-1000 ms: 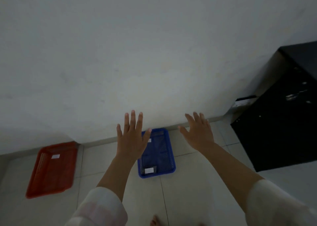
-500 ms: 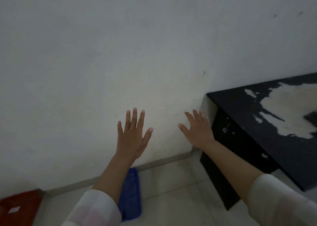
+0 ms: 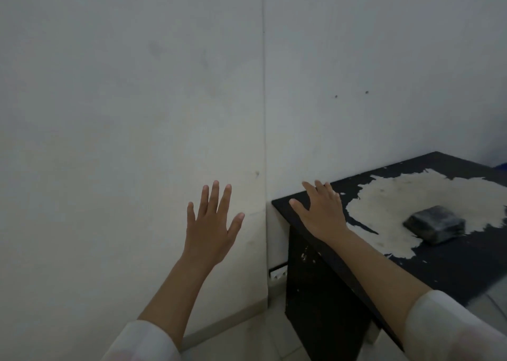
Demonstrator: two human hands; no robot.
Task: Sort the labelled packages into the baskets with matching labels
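Note:
A dark wrapped package (image 3: 434,224) lies on the black table (image 3: 452,267), on a patch where the top's black coat has peeled to pale. My right hand (image 3: 321,215) is stretched out flat over the table's near left corner, fingers apart, holding nothing, well to the left of the package. My left hand (image 3: 212,226) hovers in front of the white wall, fingers spread, with nothing in it. No basket shows in this view. Any label on the package is too dim to make out.
A white wall (image 3: 137,100) fills most of the view, with a corner seam running down its middle. A white socket strip (image 3: 277,273) lies low beside the table's side panel. Pale floor tiles (image 3: 247,338) show at the bottom. A blue edge (image 3: 502,166) peeks in at far right.
The view has swung right and up: the red and blue baskets on the floor have left the frame, and the black table with the package has come in. Both hands stay open.

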